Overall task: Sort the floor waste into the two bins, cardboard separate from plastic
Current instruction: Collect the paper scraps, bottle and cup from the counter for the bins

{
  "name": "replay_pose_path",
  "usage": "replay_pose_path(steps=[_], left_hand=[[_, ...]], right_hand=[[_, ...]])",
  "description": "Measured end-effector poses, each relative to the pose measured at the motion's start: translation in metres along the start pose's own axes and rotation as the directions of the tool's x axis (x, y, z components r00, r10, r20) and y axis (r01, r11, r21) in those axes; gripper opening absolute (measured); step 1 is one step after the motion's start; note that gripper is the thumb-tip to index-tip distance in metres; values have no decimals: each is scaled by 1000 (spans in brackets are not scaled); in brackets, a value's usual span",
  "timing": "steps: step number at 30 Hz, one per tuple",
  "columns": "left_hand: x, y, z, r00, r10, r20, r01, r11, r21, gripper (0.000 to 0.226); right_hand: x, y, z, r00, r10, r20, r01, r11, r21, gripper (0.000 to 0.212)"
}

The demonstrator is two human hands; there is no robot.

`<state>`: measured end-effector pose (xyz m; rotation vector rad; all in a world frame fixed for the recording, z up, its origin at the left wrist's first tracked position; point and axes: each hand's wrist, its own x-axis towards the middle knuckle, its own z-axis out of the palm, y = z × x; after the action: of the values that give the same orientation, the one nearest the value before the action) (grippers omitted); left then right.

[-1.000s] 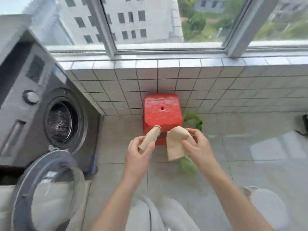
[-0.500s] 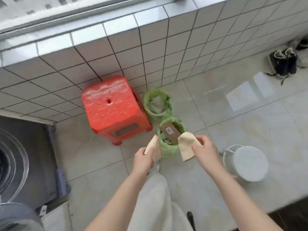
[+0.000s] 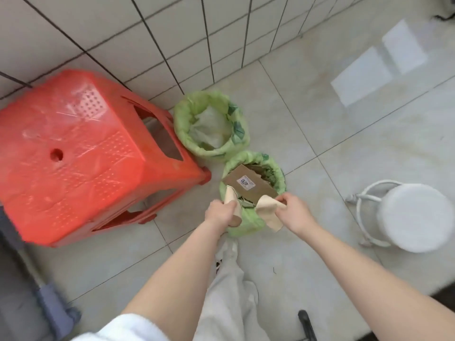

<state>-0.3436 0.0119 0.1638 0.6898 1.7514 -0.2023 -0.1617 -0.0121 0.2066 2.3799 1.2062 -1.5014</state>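
Note:
Two small bins lined with green bags stand on the floor by the tiled wall. The near bin (image 3: pixel 246 222) holds brown cardboard (image 3: pixel 248 184) with a white label. The far bin (image 3: pixel 183 129) holds pale plastic film. My left hand (image 3: pixel 219 212) grips a rolled tan cardboard piece (image 3: pixel 232 200) at the near bin's left rim. My right hand (image 3: pixel 294 212) pinches a flat tan cardboard piece (image 3: pixel 268 212) over the bin's right rim.
A red plastic stool (image 3: pixel 81 153) stands left of the bins. A white round stool (image 3: pixel 413 215) on a metal frame sits to the right. My pale trouser leg (image 3: pixel 231 291) is below the hands. The washing machine's edge (image 3: pixel 14 291) is at lower left.
The camera has tilted down and closer to the bins. Both hands have lowered the two cardboard pieces from in front of the red stool to the rim of the near bin.

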Motion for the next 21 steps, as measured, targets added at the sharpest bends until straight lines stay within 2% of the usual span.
replay_pose_path(steps=[3, 7, 10, 12, 16, 21], left_hand=[[38, -2, 15, 1000, 12, 21, -14, 998, 59, 51], [67, -11, 29, 999, 45, 20, -48, 986, 161, 47], [75, -17, 31, 997, 52, 48, -60, 982, 179, 46], [78, -20, 28, 995, 44, 87, -56, 988, 144, 47], [78, -32, 13, 998, 4, 64, -7, 999, 44, 37], [54, -31, -9, 998, 22, 57, -15, 993, -118, 12]], right_hand=[[42, 9, 25, 999, -12, 33, 14, 998, -58, 25], [76, 13, 47, 1000, -19, 17, 20, 999, -41, 30], [89, 15, 52, 997, -59, 42, 63, 993, -104, 47], [93, 17, 49, 999, -33, 27, 36, 992, -124, 52], [86, 16, 39, 998, 61, -25, -63, 994, -85, 41], [66, 12, 34, 1000, 23, -6, -23, 1000, -8, 35]])
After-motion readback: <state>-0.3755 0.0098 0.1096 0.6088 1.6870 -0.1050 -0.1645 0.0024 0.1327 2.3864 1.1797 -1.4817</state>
